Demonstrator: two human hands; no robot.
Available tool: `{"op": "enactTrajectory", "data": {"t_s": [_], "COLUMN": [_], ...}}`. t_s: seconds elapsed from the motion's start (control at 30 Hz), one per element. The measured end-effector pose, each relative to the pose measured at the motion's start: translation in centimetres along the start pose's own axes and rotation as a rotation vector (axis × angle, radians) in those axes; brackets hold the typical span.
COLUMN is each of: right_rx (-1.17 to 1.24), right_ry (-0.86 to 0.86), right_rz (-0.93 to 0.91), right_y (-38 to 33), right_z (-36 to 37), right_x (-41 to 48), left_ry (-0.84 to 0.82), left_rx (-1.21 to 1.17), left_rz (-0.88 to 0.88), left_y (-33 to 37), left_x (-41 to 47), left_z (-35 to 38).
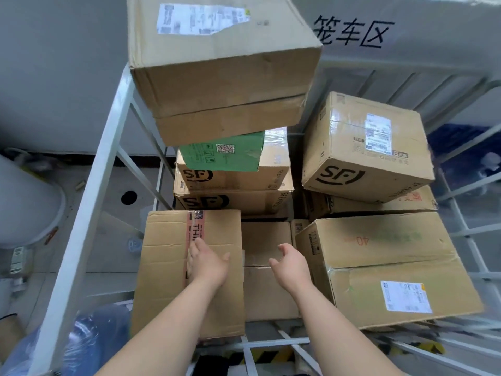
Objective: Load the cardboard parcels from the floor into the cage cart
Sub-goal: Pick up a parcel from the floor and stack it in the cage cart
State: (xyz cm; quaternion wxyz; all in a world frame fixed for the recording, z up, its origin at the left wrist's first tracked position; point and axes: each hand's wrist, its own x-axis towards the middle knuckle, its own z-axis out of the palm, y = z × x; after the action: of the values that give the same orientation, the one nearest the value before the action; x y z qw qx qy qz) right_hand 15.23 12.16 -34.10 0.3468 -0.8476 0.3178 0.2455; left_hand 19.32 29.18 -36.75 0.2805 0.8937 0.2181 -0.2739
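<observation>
Both hands are empty: the left hand (207, 263) lies flat on the taped parcel (187, 270) in the cage cart (89, 213), its grip spread; the right hand (291, 263) hovers beside it, fingers loosely curled. These cartons look stiff and probably light (corners dented), best held under opposite edges. The top parcel (219, 63) overhangs its stack; open room is scarce.

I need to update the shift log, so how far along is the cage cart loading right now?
Done: the cage cart already holds many stacked parcels, including the big top box and the SF box. In hand: nothing; left hand and right hand are open above the taped box. Left: unclear, since no floor parcels are in view.
</observation>
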Motion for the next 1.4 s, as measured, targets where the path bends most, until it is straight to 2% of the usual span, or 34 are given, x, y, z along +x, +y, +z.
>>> {"op": "enactTrajectory", "data": {"t_s": [0.13,0.3,0.53,0.67,0.9,1.1,1.4], "right_rx": [-0.070,-0.201,-0.270,-0.304,-0.340,-0.276,-0.268], "right_ry": [0.112,0.221,0.253,0.221,0.128,0.057,0.097], "right_rz": [-0.052,-0.085,-0.014,0.047,0.221,0.284,0.314], "right_y": [2.9,10.0,21.9,28.3,36.7,40.3,42.4], "right_z": [-6.6,-15.3,-25.1,-28.8,-31.0,-30.2,-30.4], "right_x": [0.1,1.5,5.4,8.7,14.1,17.1,18.4], "left_ry": [-0.046,-0.071,-0.189,-0.194,-0.132,-0.084,-0.058], "left_rx": [0.042,0.041,0.036,0.068,0.143,0.156,0.253], "left_rz": [0.137,0.263,0.113,0.035,-0.088,-0.137,-0.079], "left_y": [6.3,13.0,18.5,19.6,19.7,19.9,22.0], "left_x": [-3.8,-8.3,-12.2,-12.4,-9.8,-8.2,-8.1], "left_z": [2.2,7.0,17.5,23.1,28.7,31.2,32.9]}}
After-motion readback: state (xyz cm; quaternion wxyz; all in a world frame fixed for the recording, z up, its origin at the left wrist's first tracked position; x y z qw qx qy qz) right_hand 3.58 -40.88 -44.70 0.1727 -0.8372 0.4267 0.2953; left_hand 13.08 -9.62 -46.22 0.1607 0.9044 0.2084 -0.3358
